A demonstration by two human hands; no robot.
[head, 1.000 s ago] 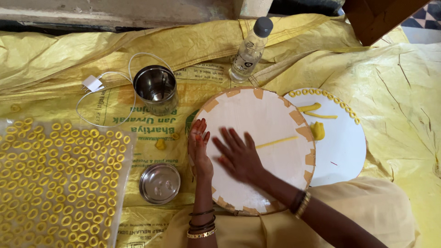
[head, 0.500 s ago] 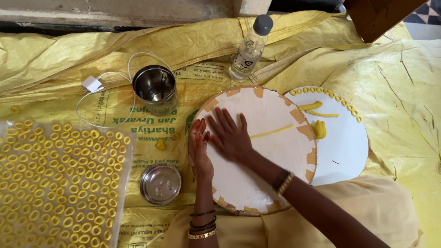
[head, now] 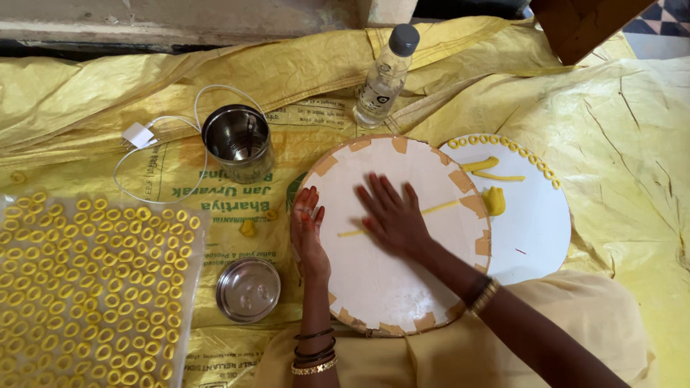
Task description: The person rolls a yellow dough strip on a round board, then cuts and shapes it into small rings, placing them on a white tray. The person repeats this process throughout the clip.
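Crinkled yellow plastic sacking covers the whole floor area, with printed panels under the work. On it, centre, a round white board with tan tape patches around its rim; a second round white plate lies just beside it to the right, its edge tucked under or against the board, cannot tell which. At left a clear plastic sheet carries rows of small yellow dough rings. The right hand lies flat, palm down, fingers spread and fully extended, pressing on a thin yellow dough rope that runs across the white board; the rope shows on both sides of the hand. It grips nothing. The left hand rests at the board's left rim, fingers loosely straight, palm side reddish, holding nothing, bangles at the wrist. A clear plastic bottle with grey cap stands above the board. A steel tumbler stands upper left, a white cable with plug looped beside it. A round steel lid lies near the left wrist. On the plate: a row of rings along the upper rim, a yellow dough lump, short dough strips. A small dough scrap sits on the sacking.
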